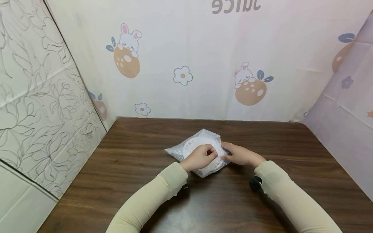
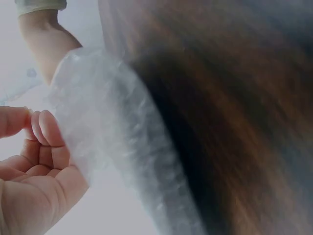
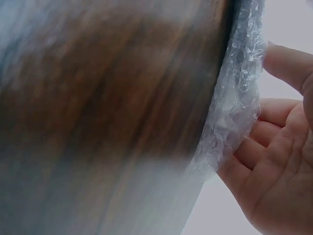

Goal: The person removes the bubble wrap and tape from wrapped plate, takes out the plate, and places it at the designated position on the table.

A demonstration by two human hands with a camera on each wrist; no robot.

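A bubble-wrap packet [image 1: 177, 149] lies on the table, and through the clear wrap shows a round white object [image 1: 189, 147] with faint reddish marks. My left hand [image 1: 201, 157] is over the packet's middle, its thumb and fingertips pinching at the wrap near the right side. In the left wrist view the thumb [image 2: 13, 121] meets the curled fingertips beside the bubble wrap [image 2: 112, 112]. My right hand [image 1: 240, 154] holds the packet's right edge. In the right wrist view its fingers [image 3: 254, 149] go behind the bubble wrap [image 3: 230, 112], with the thumb at the edge.
The dark wood-grain table [image 1: 122, 168] reaches back to a wall covering [image 1: 163, 42] printed with rabbits and flowers. A panel with line-drawn flowers [image 1: 43, 84] stands along the left side. Both forearms wear pale sleeves [image 1: 151, 200], with a small black device [image 1: 255, 183] under the right wrist.
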